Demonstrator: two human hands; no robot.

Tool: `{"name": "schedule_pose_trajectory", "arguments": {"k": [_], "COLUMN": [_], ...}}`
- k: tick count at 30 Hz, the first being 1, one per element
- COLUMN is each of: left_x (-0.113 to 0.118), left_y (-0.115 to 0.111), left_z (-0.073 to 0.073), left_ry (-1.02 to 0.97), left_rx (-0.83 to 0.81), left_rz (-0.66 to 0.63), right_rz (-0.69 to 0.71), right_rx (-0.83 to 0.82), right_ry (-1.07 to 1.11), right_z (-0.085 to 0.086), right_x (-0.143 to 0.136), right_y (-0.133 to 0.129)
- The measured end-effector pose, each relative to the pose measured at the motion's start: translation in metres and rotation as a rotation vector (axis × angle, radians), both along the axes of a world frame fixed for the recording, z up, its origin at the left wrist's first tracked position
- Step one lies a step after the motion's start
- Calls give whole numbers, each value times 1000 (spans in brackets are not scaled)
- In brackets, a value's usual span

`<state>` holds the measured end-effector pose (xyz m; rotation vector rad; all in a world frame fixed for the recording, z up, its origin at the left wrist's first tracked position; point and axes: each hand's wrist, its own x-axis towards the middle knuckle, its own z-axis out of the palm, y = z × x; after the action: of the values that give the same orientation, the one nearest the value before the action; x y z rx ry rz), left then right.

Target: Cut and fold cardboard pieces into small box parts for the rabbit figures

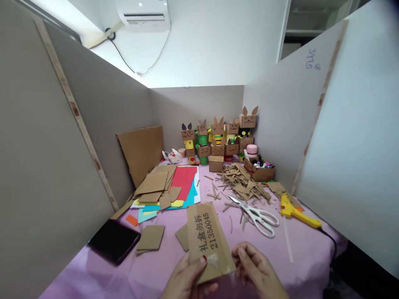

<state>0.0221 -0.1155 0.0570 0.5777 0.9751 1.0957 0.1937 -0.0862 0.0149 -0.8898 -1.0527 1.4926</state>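
Note:
My left hand (190,276) grips the lower end of a piece of brown cardboard (207,236), thumb on top and fingers beneath. The piece is tilted up and bears black printed characters and a number. Shiny clear tape (215,262) lies wrinkled across its lower part. At the lower right corner, my right hand (254,265) is closed in a pinch beside the edge; what its fingertips hold is too small to make out. Partly hidden behind the held piece lies a smaller cardboard piece (182,237). White-handled scissors (257,216) rest partly spread beyond my right hand.
A yellow glue gun (297,211) lies at right, its cord over the edge. Cardboard scraps (246,182) are heaped near a box of supplies (263,171). Cardboard animal figures (217,143) stand at the back. Coloured sheets (185,180), cardboard squares (151,238) and a black tablet-like object (115,241) lie left.

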Motion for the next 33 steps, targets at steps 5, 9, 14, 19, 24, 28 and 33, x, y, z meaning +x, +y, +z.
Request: {"name": "schedule_pose_trajectory", "arguments": {"k": [5,9,14,19,24,28,33], "left_x": [2,-5,-2,5,2,3,4], "left_y": [-1,-2,-3,-2,-1,-3,-2], "left_z": [-11,-22,-22,-14,-14,-12,-4], "left_ry": [61,618,1418,1568,1514,1454,1410], "left_rx": [168,657,1279,1329,1312,1236,1225], "left_rz": [-63,160,110,-90,-124,-153,-223], "right_rz": [171,138,128,110,104,116,111], "right_rx": [-161,-191,-151,-98,-113,-129,-116], "right_ry": [140,104,118,37,68,118,55], "right_z": [-6,-4,-2,1,1,-3,-5], "right_x": [-14,-11,-12,-14,-12,-14,-14], "right_y": [-15,-15,-16,-21,-23,-23,-22]}}
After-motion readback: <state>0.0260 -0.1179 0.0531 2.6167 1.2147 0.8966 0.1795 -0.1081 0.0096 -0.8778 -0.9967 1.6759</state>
